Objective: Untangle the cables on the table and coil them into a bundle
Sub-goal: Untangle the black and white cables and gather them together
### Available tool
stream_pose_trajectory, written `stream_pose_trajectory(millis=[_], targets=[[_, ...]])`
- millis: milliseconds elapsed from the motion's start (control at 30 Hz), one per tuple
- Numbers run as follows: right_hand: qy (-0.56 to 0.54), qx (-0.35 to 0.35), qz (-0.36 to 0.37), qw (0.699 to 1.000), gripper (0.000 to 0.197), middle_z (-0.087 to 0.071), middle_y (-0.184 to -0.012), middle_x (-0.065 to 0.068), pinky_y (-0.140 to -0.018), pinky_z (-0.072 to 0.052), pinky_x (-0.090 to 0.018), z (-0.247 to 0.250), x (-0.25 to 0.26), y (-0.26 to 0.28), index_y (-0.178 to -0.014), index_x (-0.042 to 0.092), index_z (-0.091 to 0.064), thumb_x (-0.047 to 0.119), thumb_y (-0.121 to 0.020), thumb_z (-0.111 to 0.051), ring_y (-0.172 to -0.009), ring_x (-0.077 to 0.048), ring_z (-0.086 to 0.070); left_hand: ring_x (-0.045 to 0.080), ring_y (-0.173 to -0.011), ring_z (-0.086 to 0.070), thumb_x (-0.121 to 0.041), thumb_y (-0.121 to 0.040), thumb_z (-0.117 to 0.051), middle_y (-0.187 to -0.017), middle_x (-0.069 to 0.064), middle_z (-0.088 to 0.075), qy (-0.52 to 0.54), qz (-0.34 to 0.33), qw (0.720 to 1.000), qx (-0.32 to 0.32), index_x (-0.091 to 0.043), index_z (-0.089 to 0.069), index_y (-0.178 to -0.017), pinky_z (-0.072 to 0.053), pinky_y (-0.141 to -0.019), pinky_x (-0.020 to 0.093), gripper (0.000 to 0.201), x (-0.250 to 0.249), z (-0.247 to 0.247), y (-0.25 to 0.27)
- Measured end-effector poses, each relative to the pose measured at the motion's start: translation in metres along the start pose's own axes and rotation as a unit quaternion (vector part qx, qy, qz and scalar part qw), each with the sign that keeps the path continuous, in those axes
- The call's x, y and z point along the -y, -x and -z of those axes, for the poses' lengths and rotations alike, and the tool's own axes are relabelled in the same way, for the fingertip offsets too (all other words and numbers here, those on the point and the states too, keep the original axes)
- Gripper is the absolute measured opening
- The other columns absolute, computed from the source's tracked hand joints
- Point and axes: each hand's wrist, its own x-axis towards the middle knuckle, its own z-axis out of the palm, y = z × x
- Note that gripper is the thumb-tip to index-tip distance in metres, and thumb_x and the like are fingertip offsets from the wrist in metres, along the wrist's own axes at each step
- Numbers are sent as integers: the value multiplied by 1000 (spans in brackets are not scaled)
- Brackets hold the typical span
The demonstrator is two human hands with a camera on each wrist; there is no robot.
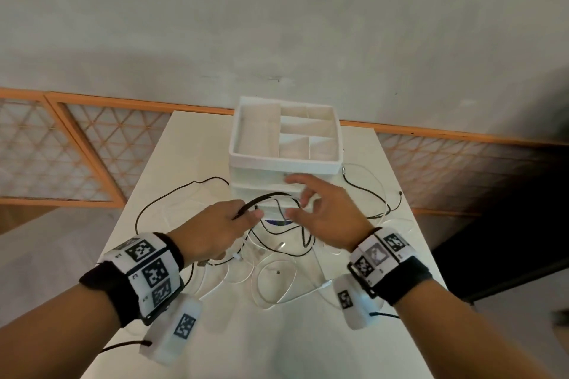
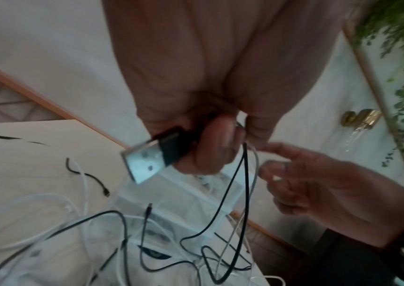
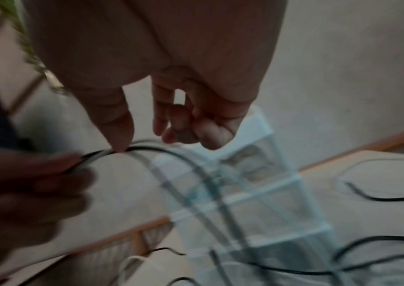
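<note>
A tangle of black and white cables [image 1: 278, 251] lies on the white table [image 1: 191, 148] in front of me. My left hand [image 1: 246, 215] grips a black cable [image 1: 271, 195] that arches up toward my right hand. In the left wrist view that hand [image 2: 210, 147] holds the cable's black USB plug [image 2: 152, 160], and black and white strands hang below it. My right hand [image 1: 298, 203] hovers just right of the arch with its fingers spread. Its thumb tip [image 3: 120, 145] touches the black cable [image 3: 162, 151] in the right wrist view, and nothing is pinched.
A white drawer organizer [image 1: 286, 160] with open top compartments stands just behind the hands. A black cable loop [image 1: 154, 203] spreads to the left and another black cable [image 1: 369, 191] runs right of the organizer. White cables [image 1: 277, 286] curl near the table's front.
</note>
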Motion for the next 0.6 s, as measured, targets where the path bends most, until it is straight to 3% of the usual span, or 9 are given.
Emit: stream_pose_trajectory(millis=[67, 100, 233, 300, 367, 400, 500, 600], targets=[[62, -4, 84, 994, 27, -49, -74, 9, -62, -35, -13, -14, 17, -3, -106, 38, -70, 36, -81, -78, -61, 0, -48, 11, -43, -34, -60, -94, -46, -64, -1, -43, 14, -31, 999, 12, -14, -49, -80, -30, -39, 21, 48, -9, -4, 3], [73, -18, 90, 993, 18, -48, -70, 8, -62, -35, -16, -16, 20, -6, -97, 33, -73, 37, -80, -78, -62, -3, -46, 11, -44, -32, -58, -96, -44, -63, -1, -42, 45, -34, 998, 10, -14, -48, -79, -28, -40, 20, 47, -11, -4, 4], [54, -60, 17, 997, 15, -51, -70, 9, -65, -40, -21, -2, 4, -10, -78, 26, -73, 38, -76, -83, -64, -4, -48, 11, -48, -30, -43, -102, -40, -63, -3, -39, 138, -27, 990, 22, -14, -42, -77, -37, -46, 26, 39, 2, 5, 11], [107, -41, 19, 993, 19, -58, -85, 10, -77, -44, -28, -2, 1, -7, -81, 29, -69, 41, -75, -82, -79, -6, -53, 11, -48, -26, -44, -103, -37, -64, -3, -39, 156, -8, 987, 31, -13, -43, -82, -30, -43, 24, 37, 11, 6, 14], [128, 26, 50, 990, 22, -64, -100, 11, -91, -44, -35, -13, 12, -3, -91, 31, -67, 42, -76, -80, -96, -10, -56, 10, -49, -23, -46, -104, -35, -64, -5, -39, 151, 4, 988, 34, -17, -45, -83, -20, -43, 22, 37, 12, 4, 15], [104, 60, 77, 990, 22, -67, -101, 11, -92, -47, -34, -19, 19, -2, -95, 30, -68, 39, -78, -79, -97, -10, -60, 10, -49, -23, -45, -104, -34, -64, -5, -40, 145, 3, 989, 39, -18, -47, -83, -19, -43, 22, 37, 10, 2, 12], [-42, 81, 95, 991, 11, -74, -85, 3, -73, -53, -21, -35, 34, -1, -97, 16, -76, 17, -86, -74, -73, -5, -65, 11, -49, -26, -37, -104, -36, -66, 0, -43, 170, 6, 984, 51, -17, -50, -82, -19, -44, 23, 33, 5, 1, 10], [-121, 45, 37, 991, 5, -74, -76, -3, -59, -55, -24, -30, 34, 1, -90, 15, -78, 14, -85, -75, -62, -18, -63, 17, -56, -35, -41, -103, -39, -72, 7, -48, 211, 13, 974, 77, -17, -56, -85, -22, -50, 31, 35, 8, 6, 12]])
